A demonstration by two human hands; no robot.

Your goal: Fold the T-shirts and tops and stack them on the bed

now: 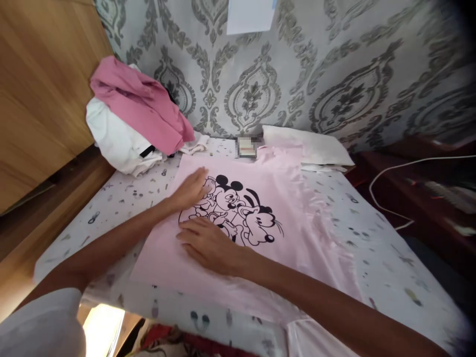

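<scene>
Hands [191, 188] [211, 247] on creased pink T-shirt [245, 206]

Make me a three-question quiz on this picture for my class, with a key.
1. True or false: the black-line print on the pale pink garment shows only flowers.

2. What lies on top of the white clothing?
A) a white cable
B) a darker pink cloth
C) a sheet of paper

3. Which is nearer the patterned wall: the person's left grip or right grip?

Key:
1. False; it shows cartoon characters.
2. B
3. The left grip.
</scene>
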